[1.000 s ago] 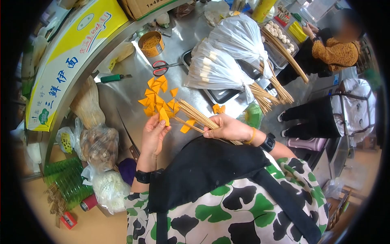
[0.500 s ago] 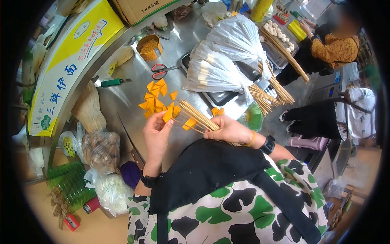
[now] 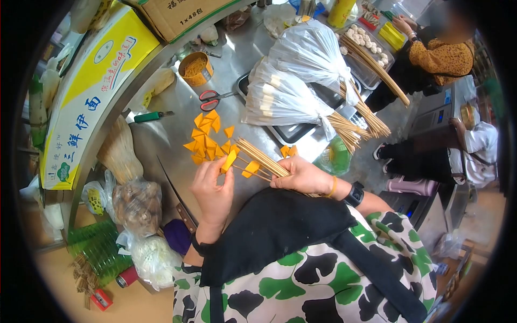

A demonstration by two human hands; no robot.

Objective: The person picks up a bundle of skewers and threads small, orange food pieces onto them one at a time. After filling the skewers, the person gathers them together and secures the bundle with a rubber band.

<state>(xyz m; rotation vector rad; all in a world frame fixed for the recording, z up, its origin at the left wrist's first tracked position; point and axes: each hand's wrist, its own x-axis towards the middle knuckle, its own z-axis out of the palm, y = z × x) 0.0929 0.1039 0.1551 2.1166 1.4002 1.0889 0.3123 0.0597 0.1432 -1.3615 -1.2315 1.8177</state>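
My left hand (image 3: 213, 180) pinches an orange wedge (image 3: 228, 161) between thumb and fingertips, right at the tip of a thin skewer. Farther along that skewer sits another orange wedge (image 3: 251, 169), between my two hands. My right hand (image 3: 303, 176) grips a bundle of bamboo skewers (image 3: 260, 155) that points toward the left hand. Just beyond my left fingertips lies a loose pile of orange wedges (image 3: 203, 141) on the metal table (image 3: 156, 141). A few more wedges (image 3: 288, 151) rest past the skewer bundle.
Red-handled scissors (image 3: 211, 96), a green-handled knife (image 3: 153, 116) and a tin (image 3: 196, 69) lie beyond the pile. Bagged skewers (image 3: 291, 91) cover a black tray. A long knife (image 3: 177, 195) lies left of my arm. Two people (image 3: 441, 56) stand at right.
My left hand has shifted slightly toward me, and the wedge in it has turned narrower to view. The right hand keeps its hold on the skewers. A person at right has moved an arm.
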